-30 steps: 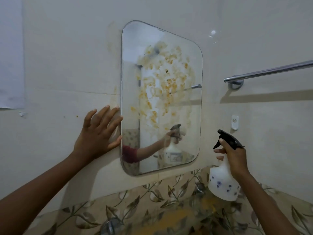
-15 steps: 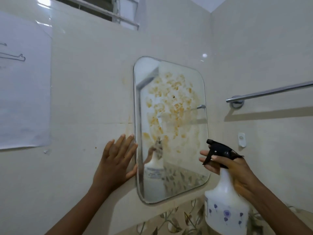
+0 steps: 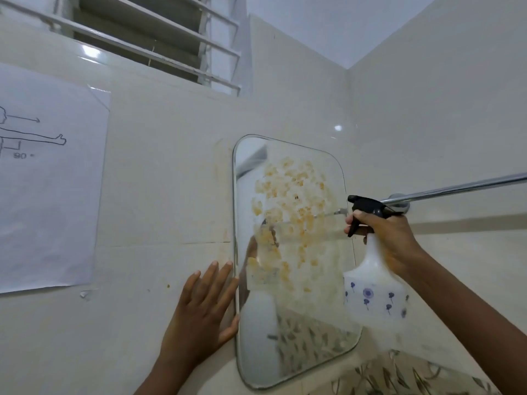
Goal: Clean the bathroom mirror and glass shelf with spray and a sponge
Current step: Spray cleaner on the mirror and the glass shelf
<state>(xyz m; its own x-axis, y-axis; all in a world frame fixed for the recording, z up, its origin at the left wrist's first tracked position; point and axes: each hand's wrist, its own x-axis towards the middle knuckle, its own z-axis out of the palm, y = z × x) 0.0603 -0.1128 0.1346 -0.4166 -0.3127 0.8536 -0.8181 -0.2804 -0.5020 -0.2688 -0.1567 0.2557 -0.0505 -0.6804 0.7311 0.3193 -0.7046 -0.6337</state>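
Observation:
A rounded rectangular mirror [image 3: 308, 332] hangs on the cream tiled wall, its upper half smeared with orange-yellow stains. My left hand [image 3: 201, 312] lies flat on the wall with straight fingers, touching the mirror's left edge. My right hand [image 3: 389, 238] grips the neck of a white spray bottle [image 3: 373, 292] with blue flower prints and a black trigger head, fingers on the trigger, nozzle facing the mirror from its right side. No sponge or glass shelf is in view.
A chrome towel bar [image 3: 456, 187] runs along the right wall just behind the bottle's head. A paper sheet with a line drawing [image 3: 48, 178] is taped to the wall at left. A louvred window [image 3: 154, 32] sits above. Leaf-patterned tiles [image 3: 405, 377] lie below.
The view has tilted upward, bringing the window into sight. My right hand has raised the spray bottle higher beside the mirror. My left hand stays flat at the mirror's left edge.

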